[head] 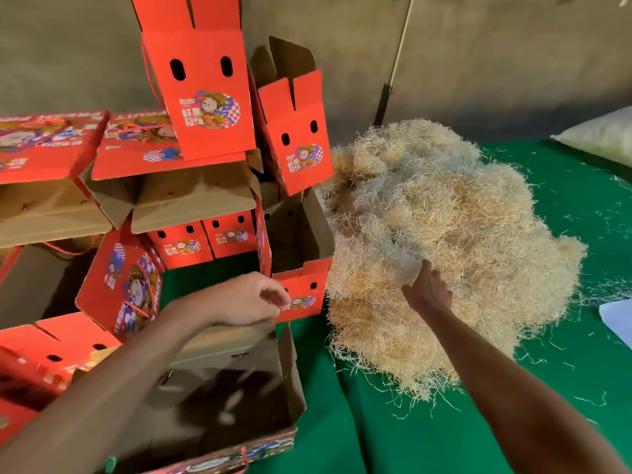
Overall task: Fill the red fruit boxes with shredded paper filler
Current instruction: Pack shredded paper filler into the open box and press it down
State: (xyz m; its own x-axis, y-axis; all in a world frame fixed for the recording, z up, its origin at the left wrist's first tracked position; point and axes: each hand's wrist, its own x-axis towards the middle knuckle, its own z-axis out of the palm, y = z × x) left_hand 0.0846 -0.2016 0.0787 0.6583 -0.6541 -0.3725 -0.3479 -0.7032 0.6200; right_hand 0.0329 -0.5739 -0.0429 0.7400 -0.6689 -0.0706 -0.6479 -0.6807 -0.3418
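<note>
- A large heap of pale tan shredded paper filler (441,248) was seen piled on the green cloth-covered surface (393,425), toward its far side beside the boxes.
- The right hand (427,290) was sunk into the near slope of the heap, its grip closed round a tuft of strands.
- The left hand (253,299) was held over the far rim of an open red printed cardboard fruit box (239,398) at the near left edge; its grip was loosely curled, and whether the rim was pinched could not be told.
- No filler was visible inside that box.
- More red cardboard boxes (201,94), flaps open, were stacked along the left side.
- A white cushion-like bag (602,135) was lying at the far right corner.
</note>
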